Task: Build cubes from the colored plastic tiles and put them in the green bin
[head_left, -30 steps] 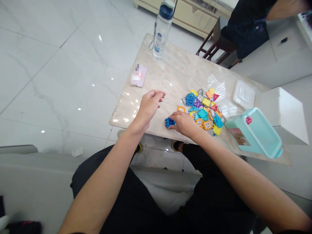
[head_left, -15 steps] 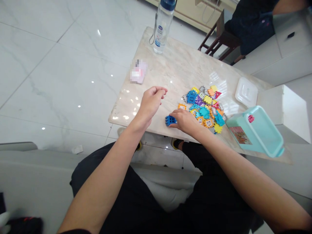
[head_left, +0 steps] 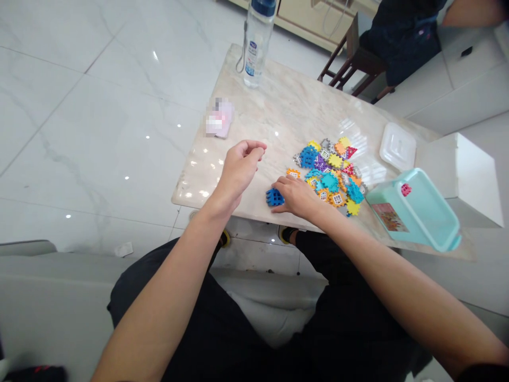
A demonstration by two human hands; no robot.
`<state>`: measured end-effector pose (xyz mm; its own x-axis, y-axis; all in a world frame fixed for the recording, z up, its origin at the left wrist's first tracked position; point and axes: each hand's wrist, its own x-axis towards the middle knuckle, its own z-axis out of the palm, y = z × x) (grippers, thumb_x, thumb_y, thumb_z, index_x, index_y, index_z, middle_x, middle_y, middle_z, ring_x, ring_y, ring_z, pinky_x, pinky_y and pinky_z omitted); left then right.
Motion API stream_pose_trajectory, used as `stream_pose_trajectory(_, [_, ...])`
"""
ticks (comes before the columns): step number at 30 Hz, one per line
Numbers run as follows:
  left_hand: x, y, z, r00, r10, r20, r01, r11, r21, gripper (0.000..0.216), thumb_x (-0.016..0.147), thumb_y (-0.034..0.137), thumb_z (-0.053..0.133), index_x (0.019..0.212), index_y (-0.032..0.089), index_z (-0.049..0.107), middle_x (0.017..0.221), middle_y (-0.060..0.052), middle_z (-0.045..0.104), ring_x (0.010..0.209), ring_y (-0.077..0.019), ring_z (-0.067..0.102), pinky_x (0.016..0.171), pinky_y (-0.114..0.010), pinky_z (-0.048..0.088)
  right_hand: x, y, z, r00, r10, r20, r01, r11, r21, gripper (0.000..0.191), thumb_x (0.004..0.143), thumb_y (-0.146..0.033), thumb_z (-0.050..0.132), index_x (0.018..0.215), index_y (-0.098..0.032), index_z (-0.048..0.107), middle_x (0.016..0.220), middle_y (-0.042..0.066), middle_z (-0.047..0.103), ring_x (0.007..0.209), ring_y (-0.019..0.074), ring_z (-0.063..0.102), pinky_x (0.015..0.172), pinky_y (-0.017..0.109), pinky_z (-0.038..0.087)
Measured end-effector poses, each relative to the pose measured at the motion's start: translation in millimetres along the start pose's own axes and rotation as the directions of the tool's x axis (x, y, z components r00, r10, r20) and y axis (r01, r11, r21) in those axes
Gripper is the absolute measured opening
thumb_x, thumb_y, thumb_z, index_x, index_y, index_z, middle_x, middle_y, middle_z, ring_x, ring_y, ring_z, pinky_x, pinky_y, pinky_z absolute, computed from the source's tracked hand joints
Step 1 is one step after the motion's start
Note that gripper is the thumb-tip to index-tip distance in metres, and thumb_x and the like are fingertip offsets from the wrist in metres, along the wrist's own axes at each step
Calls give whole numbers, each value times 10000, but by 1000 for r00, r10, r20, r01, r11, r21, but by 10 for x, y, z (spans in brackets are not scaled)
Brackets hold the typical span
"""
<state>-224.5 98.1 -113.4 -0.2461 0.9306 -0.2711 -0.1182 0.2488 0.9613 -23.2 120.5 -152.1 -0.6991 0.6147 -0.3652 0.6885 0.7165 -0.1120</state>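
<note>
A blue block (head_left: 274, 197) made of interlocking grid pieces sits on the table near its front edge. My right hand (head_left: 296, 195) is at its right side, with thumb and fingers spread apart. The fingertips are close over the block's far right edge and the thumb is clear of its near side. To the left, my left hand (head_left: 240, 168) hovers above the table, fingers curled and the thumb pressed to the index finger. Whatever may be in that pinch is hidden. A pile of toothed plastic building pieces (head_left: 329, 181) in several colours lies beyond my right hand.
A mint-green bin (head_left: 384, 199) stands right of the pile, beside a white box (head_left: 477, 180) and a clear lid (head_left: 398, 147). A water bottle (head_left: 256, 53) and a blurred pinkish item (head_left: 222, 119) are on the far left. Someone sits on a dark stool (head_left: 358, 58) beyond the table.
My right thumb has moved away from the blue block and the hand has spread wider. My left hand keeps its pinch. The whole view has shifted slightly.
</note>
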Motion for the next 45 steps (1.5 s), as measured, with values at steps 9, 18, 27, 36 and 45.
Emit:
stream_pose_trajectory(9, [90,-22,74,999,-10,35,5,991,136,296,868,435,702,1077,230,751,1257,-89,781,1097,-218,714,861,-318,531,-318,156,-478,982,161,-97,-156,986,60,474,934,-496,898,1220,-145,759,1260,197,774,1230,370,703,1014,427,567])
stream_pose_trajectory(18, [422,-186,834,961,166,222,-258,828,499,287,875,404,694,1106,234,718,1147,-114,788,1044,-272,736,930,-403,579,-1011,777,-371,913,399,-82,-378,905,192,348,1051,-472,742,1213,-165,768,1244,191,818,1198,356,775,944,403,609])
stream_pose_trajectory(27, [620,-689,1689,904,238,355,-427,503,752,557,933,172,630,1489,194,607,1569,-205,631,1491,-392,543,1260,-515,407,-1338,942,-299,910,407,-78,-372,885,279,364,1072,-488,697,1219,-161,757,1218,185,823,1176,373,785,941,419,613])
stream_pose_trajectory(36, [636,-669,1774,928,164,335,-371,493,787,328,917,114,612,1149,248,799,1284,-167,783,1301,-406,664,1121,-510,468,-1207,831,-563,907,415,-72,-359,850,387,424,1079,-552,665,1205,-162,772,1222,187,825,1174,366,787,956,412,610])
stream_pose_trajectory(45, [442,-421,1197,967,78,242,-177,889,421,376,950,569,725,879,202,771,959,-136,836,981,-326,794,918,-428,584,-803,731,-512,891,420,-171,-316,847,428,450,1088,-399,679,1451,-133,672,1440,198,747,1367,347,700,1126,435,543])
